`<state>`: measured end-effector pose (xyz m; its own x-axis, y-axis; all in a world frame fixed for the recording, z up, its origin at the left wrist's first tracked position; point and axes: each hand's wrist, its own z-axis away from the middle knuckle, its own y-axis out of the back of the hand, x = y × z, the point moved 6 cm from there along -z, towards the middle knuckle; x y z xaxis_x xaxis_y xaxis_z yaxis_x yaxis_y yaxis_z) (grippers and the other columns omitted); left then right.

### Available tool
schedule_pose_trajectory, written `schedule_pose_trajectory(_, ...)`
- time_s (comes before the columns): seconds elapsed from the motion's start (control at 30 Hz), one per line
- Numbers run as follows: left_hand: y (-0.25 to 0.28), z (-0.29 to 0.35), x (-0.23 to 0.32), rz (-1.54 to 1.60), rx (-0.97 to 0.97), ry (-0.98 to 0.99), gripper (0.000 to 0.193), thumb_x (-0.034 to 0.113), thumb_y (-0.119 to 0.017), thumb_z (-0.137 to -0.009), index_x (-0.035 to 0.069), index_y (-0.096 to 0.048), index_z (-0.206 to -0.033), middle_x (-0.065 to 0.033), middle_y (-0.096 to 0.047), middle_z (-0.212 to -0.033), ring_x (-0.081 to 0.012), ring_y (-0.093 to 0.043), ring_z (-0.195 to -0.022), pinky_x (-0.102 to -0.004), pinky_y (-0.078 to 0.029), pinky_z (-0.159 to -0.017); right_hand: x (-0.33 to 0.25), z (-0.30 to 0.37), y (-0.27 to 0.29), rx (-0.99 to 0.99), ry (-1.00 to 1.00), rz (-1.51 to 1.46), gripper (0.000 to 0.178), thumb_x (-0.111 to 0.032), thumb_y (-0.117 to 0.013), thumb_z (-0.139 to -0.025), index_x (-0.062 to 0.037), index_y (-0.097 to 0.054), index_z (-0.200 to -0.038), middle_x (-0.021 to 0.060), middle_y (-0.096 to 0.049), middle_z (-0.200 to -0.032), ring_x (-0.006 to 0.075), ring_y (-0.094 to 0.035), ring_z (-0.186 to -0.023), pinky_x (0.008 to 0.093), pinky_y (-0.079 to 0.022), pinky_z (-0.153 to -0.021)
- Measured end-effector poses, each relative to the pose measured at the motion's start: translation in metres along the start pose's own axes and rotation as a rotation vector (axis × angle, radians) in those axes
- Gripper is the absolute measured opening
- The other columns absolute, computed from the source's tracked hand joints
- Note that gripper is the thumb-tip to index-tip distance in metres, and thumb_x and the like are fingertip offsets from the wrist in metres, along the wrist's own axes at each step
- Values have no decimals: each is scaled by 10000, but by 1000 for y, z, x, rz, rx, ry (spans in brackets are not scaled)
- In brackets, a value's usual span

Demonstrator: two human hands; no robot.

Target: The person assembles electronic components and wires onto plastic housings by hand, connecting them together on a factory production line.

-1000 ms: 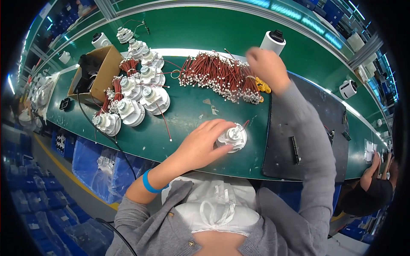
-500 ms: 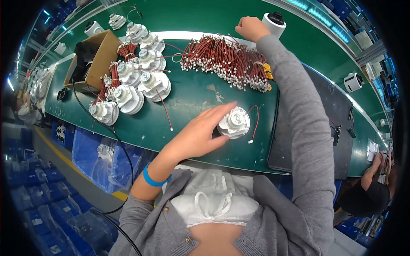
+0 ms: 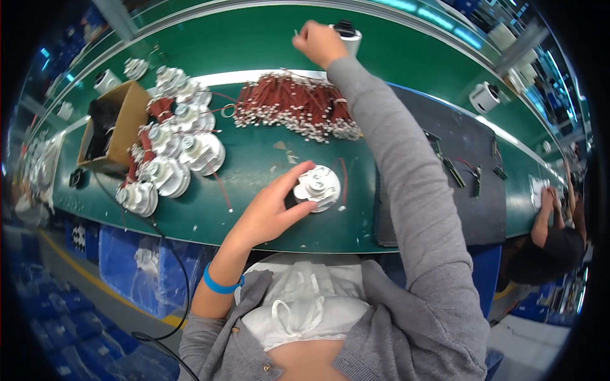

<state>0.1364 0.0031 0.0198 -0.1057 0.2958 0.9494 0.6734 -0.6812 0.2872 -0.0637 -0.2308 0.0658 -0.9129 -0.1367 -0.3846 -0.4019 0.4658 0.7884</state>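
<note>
Overhead view of a person at a long green worktop (image 3: 267, 44), seen from their own head cam. All places below are relative to the round white part (image 3: 318, 187), which sits near the front edge, just ahead of the person's torso.

Left hand (image 3: 270, 206) wraps the round white part from its left side, thumb & fingers curled on the rim: a firm hold, pinning it flat to the worktop. A thin red wire (image 3: 344, 174) loops off the part's right side.

Right hand (image 3: 319, 41) is far behind the part, arm stretched fully across, at the back of the worktop beside a white cylinder w/ black cap (image 3: 346, 35). Fingers are pinched shut; something tiny & pale seems to stick out at the fingertips, too small to ID.

Between that hand & the part lies a pile of red wire leads (image 3: 297, 111) w/ white ends. Left of the part: a cluster of finished-looking white round parts (image 3: 175, 155), then an open cardboard box (image 3: 121, 120) further left. Right of the part: a dark mat (image 3: 445, 178) w/ small tools.

To do this well, in my judgement: keep the left hold steady so the part doesn't turn or slide, keep the right pinch tight on the way back, & lift over the lead pile, not through it, to avoid snagging.
</note>
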Motion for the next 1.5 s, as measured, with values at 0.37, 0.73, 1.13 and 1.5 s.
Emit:
schedule_pose_trajectory(0.37, -16, 33, -41, 430, 184, 77, 507, 127, -579, -917, -53, -369, -1342, -117, -540, -1219, -156, -512, -1125, -289, -404, -947, -79, 273, 130, -53, -370, -771, 135, -123, -566, -915, 0, -619, -928, -31, -510, -629, 29, -451, -550, 179, -332, -494)
schedule_pose_trajectory(0.73, -44, 51, -33, 481, 276, 16, 539, 134, -582, -920, -72, -336, -1352, -128, -511, -1263, -164, -479, -1182, -299, -371, -995, -94, 353, 85, 131, -432, -714, 98, -46, -685, -813, -2, -666, -898, 28, -646, -724, 53, -551, -600, 207, -418, -525)
schedule_pose_trajectory(1.13, -69, 41, -50, 452, 292, 45, 523, 144, -586, -912, -64, -362, -1336, -139, -534, -1238, -184, -503, -1165, -307, -385, -981, -88, 354, 97, 248, -113, -266, 103, 16, -690, -713, -23, -650, -799, 57, -617, -660, 191, -566, -573, 286, -442, -538)
schedule_pose_trajectory(1.5, -83, 40, -50, 225, 421, -55, 537, 152, -633, -871, -56, -391, -1303, -171, -569, -1175, -235, -555, -1083, -324, -428, -915, -59, 362, 73, 125, -556, -846, 92, -35, -625, -836, 48, -607, -800, -11, -569, -609, -4, -477, -571, 180, -373, -482)
